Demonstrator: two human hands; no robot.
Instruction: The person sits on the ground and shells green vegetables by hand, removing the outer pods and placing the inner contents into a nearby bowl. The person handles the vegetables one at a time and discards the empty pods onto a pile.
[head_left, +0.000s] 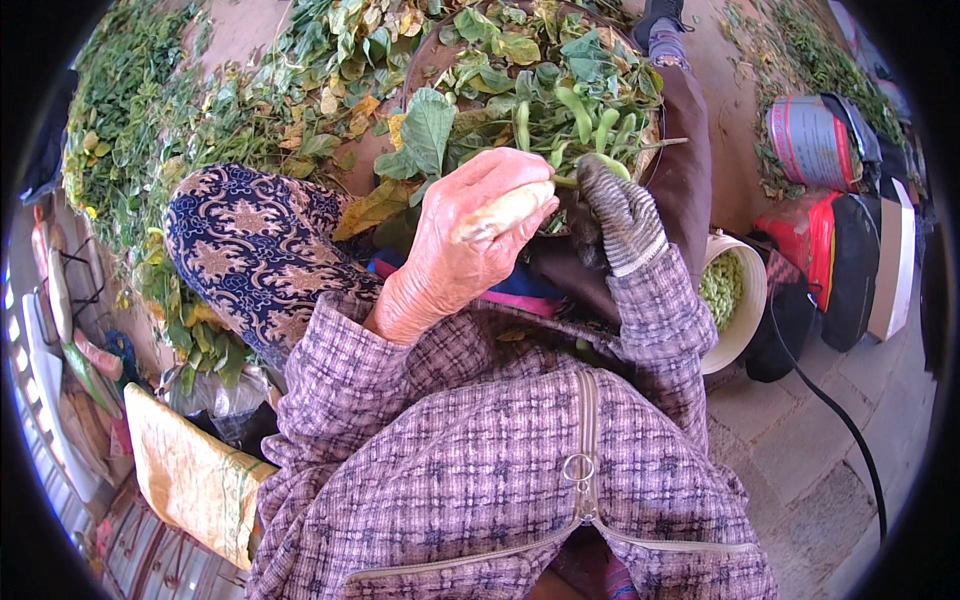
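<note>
My left hand (469, 229) is bare and closed around a bean plant stem (566, 181) at its fingertips. A pale, elongated covering (506, 214) lies along its thumb side; I cannot tell what it is. A striped grey knit glove with dark fingers covers my right hand (619, 206). Its fingertips pinch a green bean pod (618, 167) where the stem reaches them, just right of my left hand. Beyond both hands hang several plump green pods (576, 114) among leaves. A broad green leaf (427, 131) stands up left of them.
A round container (409, 71) heaped with leafy plants sits ahead. Picked plants (247, 112) cover the ground at left. At right, a white bucket (739, 349) holds green pods or beans, near a red bag (799, 221) and a black cable (840, 409). A woven sack (191, 472) is at lower left.
</note>
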